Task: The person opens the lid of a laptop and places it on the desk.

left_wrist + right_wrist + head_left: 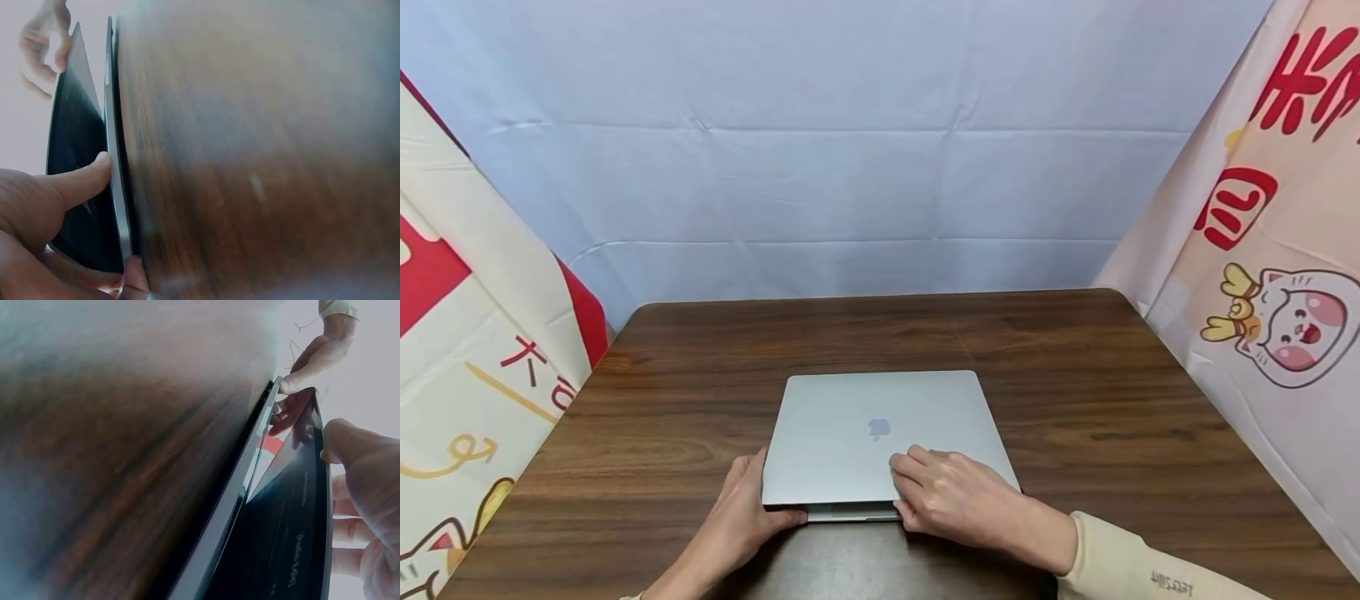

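Note:
A silver laptop (842, 450) lies on the table, its lid raised a little so a narrow gap shows above the base (850, 514). At the front left corner, my left hand (741, 510) holds the base, thumb on its front edge and fingers along the side. The fingers of my right hand (955, 497) lie on top of the lid near the front, right of its middle, with the thumb at the lid's edge. From the right wrist view, that hand pinches the lid, and the dark screen (281, 550) faces the base. Most of the keyboard is hidden.
The dark wooden table (685, 400) extends around the laptop on all sides. A pale cloth (835, 183) hangs behind it. Printed cloths with red characters and cartoon figures hang at the left (482, 333) and right (1247, 317).

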`<state>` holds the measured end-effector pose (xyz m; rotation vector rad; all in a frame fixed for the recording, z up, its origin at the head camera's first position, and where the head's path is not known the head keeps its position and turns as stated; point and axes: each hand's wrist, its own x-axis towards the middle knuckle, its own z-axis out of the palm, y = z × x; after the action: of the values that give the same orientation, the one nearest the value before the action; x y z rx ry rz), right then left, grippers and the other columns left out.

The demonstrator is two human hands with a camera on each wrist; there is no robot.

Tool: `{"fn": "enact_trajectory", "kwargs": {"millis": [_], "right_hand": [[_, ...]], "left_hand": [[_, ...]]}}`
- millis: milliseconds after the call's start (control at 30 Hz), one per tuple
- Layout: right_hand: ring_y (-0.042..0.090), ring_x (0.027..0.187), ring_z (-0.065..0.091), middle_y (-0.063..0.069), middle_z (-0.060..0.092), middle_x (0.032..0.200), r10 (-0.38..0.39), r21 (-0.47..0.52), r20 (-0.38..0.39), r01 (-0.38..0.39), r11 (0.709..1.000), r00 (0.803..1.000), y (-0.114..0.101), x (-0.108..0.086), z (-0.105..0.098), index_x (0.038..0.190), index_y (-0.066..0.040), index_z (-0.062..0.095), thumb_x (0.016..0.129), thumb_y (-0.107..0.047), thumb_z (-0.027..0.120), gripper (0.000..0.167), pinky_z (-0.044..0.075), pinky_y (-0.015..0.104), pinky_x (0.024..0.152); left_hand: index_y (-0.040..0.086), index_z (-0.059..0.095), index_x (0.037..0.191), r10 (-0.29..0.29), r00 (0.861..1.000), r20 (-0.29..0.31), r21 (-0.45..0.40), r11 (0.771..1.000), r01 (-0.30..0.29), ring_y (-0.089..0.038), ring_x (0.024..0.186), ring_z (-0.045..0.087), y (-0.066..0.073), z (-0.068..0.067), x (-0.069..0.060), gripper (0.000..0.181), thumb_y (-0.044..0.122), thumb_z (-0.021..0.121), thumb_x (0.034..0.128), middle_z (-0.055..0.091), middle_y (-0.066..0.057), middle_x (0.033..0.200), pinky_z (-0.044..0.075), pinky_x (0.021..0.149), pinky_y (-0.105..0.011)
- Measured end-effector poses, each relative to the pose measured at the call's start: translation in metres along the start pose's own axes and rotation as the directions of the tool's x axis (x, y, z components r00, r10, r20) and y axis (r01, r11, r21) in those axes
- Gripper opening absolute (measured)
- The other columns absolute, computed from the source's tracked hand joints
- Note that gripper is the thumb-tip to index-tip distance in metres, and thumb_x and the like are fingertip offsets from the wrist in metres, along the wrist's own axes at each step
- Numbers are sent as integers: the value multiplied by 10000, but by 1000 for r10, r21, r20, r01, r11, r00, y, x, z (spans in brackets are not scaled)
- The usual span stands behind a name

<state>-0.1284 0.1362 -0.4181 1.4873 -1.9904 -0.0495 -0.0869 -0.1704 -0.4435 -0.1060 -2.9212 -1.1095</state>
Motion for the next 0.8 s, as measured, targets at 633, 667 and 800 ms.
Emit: {"fn": "enact_trajectory", "kwargs": {"millis": [633, 667, 800], "right_hand": [[140, 797, 592, 44, 671, 989, 69, 25, -71, -68, 997, 995, 17, 10, -12, 900, -65, 694, 1051, -172, 406, 342, 493, 178, 555], [146, 812, 614, 48, 680, 994, 80, 27, -72, -78, 997, 994, 18, 11, -12, 905, -65, 699, 1054, -172, 404, 347, 508, 188, 565], [187, 879, 699, 69, 731, 1007, 126, 42, -78, -123, 992, 989, 18, 11, -14, 969, -46, 729, 1084, -187, 370, 402, 582, 263, 655]], "left_hand": [[61, 725, 1218, -37, 997, 66, -14, 999, 38, -249, 1115, 498, -3, -4, 4, 576, 216, 958, 714, 523, -109, 1163, 460, 949, -440], [56, 714, 1238, -36, 997, 65, -13, 999, 36, -243, 1102, 495, -3, -4, 4, 603, 213, 959, 711, 525, -105, 1150, 459, 946, -434], [-21, 634, 1345, -20, 998, 63, 18, 1000, 19, -249, 1067, 494, -2, -4, 5, 758, 226, 959, 706, 517, -101, 1092, 461, 934, -437]]}}
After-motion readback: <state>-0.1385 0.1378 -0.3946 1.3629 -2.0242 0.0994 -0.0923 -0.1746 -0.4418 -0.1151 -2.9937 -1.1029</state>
